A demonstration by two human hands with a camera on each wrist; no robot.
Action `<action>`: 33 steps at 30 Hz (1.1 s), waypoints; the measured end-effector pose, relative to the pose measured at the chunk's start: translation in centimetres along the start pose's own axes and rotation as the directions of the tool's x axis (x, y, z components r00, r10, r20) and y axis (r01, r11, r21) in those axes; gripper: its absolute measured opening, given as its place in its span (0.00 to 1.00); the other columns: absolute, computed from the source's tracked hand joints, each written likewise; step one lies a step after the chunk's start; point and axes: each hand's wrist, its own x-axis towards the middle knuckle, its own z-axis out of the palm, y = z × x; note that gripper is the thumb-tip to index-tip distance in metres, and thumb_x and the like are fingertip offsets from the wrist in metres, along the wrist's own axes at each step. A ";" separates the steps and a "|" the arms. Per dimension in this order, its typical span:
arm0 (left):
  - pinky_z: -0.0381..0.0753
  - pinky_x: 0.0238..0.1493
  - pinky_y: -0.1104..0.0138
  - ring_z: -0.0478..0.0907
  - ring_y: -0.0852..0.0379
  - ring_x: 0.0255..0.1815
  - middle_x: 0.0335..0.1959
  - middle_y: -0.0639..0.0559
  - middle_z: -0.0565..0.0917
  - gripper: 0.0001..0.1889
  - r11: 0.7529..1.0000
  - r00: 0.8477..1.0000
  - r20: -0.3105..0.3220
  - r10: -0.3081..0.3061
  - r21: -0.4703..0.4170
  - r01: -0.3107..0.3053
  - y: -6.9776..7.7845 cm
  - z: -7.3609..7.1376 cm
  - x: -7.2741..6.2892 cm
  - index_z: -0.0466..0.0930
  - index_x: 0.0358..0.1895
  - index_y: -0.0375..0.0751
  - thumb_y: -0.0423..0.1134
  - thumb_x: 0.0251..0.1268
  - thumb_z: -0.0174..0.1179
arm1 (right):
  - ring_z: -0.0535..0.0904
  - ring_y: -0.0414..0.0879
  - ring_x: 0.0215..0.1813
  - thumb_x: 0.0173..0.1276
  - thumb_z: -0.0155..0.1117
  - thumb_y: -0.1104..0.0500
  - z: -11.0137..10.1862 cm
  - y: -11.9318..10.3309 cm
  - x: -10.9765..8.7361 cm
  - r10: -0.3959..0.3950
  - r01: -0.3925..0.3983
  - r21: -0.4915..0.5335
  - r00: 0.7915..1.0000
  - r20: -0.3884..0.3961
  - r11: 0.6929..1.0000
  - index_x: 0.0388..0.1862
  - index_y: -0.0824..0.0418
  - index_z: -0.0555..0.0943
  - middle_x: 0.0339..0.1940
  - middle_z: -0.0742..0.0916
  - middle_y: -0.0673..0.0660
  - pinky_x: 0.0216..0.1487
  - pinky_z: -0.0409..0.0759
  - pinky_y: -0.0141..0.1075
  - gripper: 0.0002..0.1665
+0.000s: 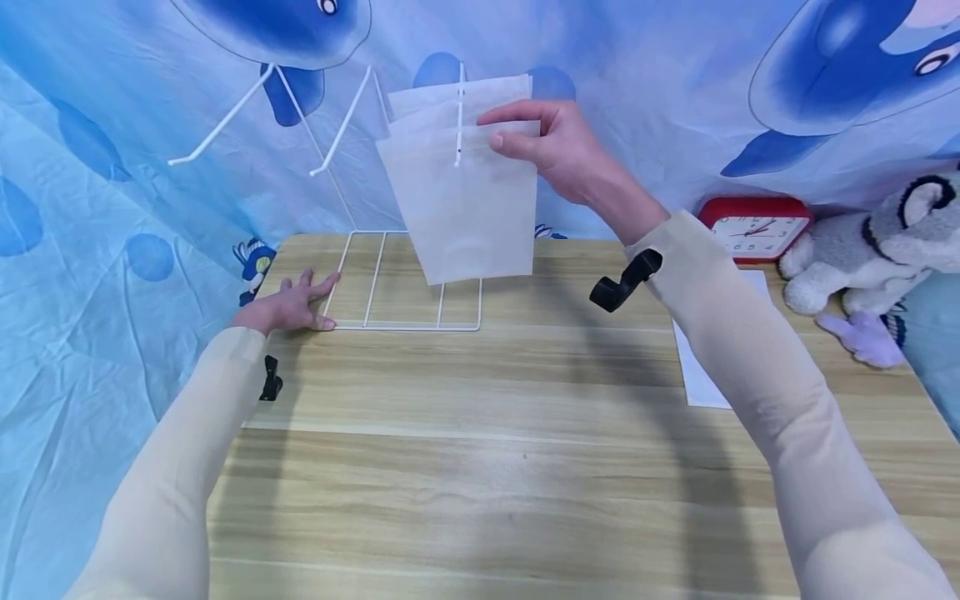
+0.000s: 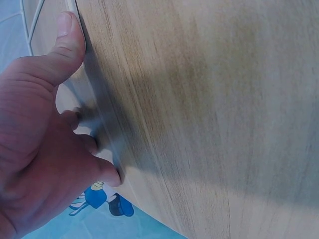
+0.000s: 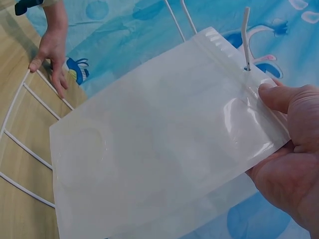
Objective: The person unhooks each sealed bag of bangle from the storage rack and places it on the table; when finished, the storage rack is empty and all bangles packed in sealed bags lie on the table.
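A white wire rack (image 1: 405,328) stands at the back of the wooden table, with prongs slanting out from its upper part. My left hand (image 1: 288,307) rests at the left end of its base, fingers spread, the thumb (image 2: 70,45) against the wire. At the top right corner of a translucent white zip bag (image 1: 480,208), my right hand (image 1: 558,150) pinches between thumb and fingers. The rack's right prong (image 3: 245,37) comes through a hole near this bag's top edge. More such bags (image 1: 420,100) hang behind it on the same prong.
At the back right stands a red clock (image 1: 756,229) beside a grey and white plush toy (image 1: 900,233). White paper (image 1: 701,375) lies partly under my right forearm. A blue patterned cloth (image 1: 637,67) hangs behind the table (image 1: 487,467).
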 end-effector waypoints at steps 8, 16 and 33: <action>0.34 0.55 0.19 0.20 0.15 0.69 0.75 0.23 0.24 0.52 1.000 1.000 -0.001 0.010 0.015 -0.010 -0.1 0.0 0.2 0.33 0.81 0.46 0.52 0.69 0.63 | 0.82 0.57 0.53 0.68 0.68 0.67 0.4 -0.2 -1.3 0.014 -0.014 0.005 1.000 0.004 1.000 0.48 0.61 0.89 0.56 0.83 0.61 0.56 0.80 0.44 0.11; 0.34 0.54 0.19 0.21 0.15 0.69 0.75 0.22 0.24 0.52 1.000 1.000 0.003 0.019 0.024 -0.020 -0.2 0.1 0.4 0.33 0.81 0.45 0.52 0.69 0.63 | 0.84 0.56 0.51 0.69 0.67 0.67 0.6 0.1 -2.5 0.010 -0.010 0.017 1.000 0.002 1.000 0.48 0.61 0.89 0.52 0.86 0.63 0.55 0.81 0.44 0.11; 0.33 0.56 0.20 0.20 0.16 0.69 0.74 0.22 0.24 0.53 1.000 1.000 -0.005 0.006 0.011 -0.006 -0.6 0.4 0.9 0.33 0.81 0.46 0.55 0.67 0.64 | 0.85 0.56 0.48 0.68 0.67 0.69 1.4 -0.3 -4.3 -0.031 0.031 0.036 1.000 0.005 0.999 0.47 0.62 0.89 0.47 0.88 0.62 0.53 0.80 0.43 0.11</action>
